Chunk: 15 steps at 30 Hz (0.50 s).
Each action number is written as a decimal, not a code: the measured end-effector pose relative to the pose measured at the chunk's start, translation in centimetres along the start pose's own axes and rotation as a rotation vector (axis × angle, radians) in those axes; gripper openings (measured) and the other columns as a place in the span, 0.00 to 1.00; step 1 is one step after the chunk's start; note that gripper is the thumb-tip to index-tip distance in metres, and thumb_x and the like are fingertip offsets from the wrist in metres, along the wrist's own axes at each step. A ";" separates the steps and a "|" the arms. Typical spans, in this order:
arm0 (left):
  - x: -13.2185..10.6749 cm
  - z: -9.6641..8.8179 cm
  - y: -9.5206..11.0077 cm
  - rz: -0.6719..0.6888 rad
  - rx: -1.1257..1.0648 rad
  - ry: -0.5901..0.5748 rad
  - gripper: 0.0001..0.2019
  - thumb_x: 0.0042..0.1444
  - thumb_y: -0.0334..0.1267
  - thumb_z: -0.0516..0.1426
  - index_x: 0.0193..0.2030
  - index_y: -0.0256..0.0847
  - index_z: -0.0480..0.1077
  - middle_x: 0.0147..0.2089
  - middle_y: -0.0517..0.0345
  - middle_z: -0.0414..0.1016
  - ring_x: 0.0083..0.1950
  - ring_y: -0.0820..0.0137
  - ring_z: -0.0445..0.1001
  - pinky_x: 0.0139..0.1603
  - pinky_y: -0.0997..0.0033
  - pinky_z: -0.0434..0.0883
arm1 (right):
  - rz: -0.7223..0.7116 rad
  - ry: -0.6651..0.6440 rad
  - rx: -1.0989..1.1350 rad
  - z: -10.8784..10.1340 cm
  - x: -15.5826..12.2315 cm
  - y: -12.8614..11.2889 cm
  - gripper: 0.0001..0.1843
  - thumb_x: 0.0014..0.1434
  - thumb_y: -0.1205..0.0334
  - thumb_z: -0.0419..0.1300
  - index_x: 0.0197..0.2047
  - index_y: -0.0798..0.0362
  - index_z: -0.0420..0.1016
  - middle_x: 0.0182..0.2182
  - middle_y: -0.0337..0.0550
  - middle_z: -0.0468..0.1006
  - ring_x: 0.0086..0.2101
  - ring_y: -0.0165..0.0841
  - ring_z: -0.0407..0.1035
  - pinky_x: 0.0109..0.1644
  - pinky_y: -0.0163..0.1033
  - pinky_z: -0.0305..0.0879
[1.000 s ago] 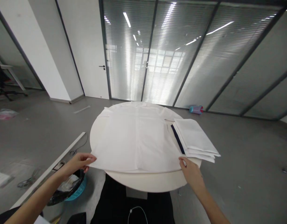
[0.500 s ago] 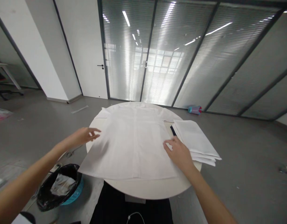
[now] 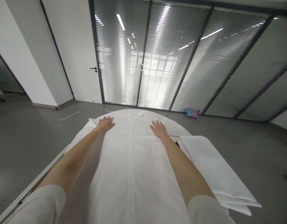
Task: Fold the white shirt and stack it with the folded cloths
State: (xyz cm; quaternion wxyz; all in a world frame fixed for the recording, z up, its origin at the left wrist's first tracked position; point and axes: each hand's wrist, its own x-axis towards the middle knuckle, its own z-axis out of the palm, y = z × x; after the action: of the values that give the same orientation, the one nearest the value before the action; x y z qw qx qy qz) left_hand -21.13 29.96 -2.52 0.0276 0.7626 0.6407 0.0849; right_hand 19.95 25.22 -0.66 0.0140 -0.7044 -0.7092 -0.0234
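A white button-front shirt (image 3: 131,155) lies spread front side up over a round table (image 3: 178,128), its collar at the far edge. My left hand (image 3: 105,123) rests flat on the shirt's upper left, near the sleeve, fingers spread. On the upper right my right hand (image 3: 158,128) lies the same way, palm down with fingers apart. Neither hand holds anything. My forearms reach across the shirt and hide parts of its sides. The shirt's lower edge is outside the view.
Folded white cloths (image 3: 210,165) lie in a stack at the table's right, overhanging its edge. A dark object (image 3: 177,143) shows partly beside them. On the floor by the glass partition (image 3: 157,71) lies a blue and red striped item (image 3: 192,113).
Both hands have moved forward from the shirt's lower sides to its upper part and now lie flat on it. My view has come closer over the table; the bin has left the picture.
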 end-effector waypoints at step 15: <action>1.8 0.6 -0.4 -0.086 0.025 -0.092 0.37 0.65 0.62 0.43 0.75 0.44 0.51 0.77 0.44 0.44 0.75 0.39 0.44 0.68 0.30 0.45 | 0.032 0.019 0.185 -3.6 4.9 5.1 0.25 0.73 0.59 0.46 0.69 0.56 0.63 0.66 0.55 0.65 0.62 0.42 0.63 0.64 0.44 0.56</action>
State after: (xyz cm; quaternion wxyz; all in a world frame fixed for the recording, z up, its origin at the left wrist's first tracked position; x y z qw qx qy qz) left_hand -21.09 31.84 -2.96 0.0509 0.7376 0.6721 0.0403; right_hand 25.00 29.96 3.30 0.0861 -0.7112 -0.6968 0.0361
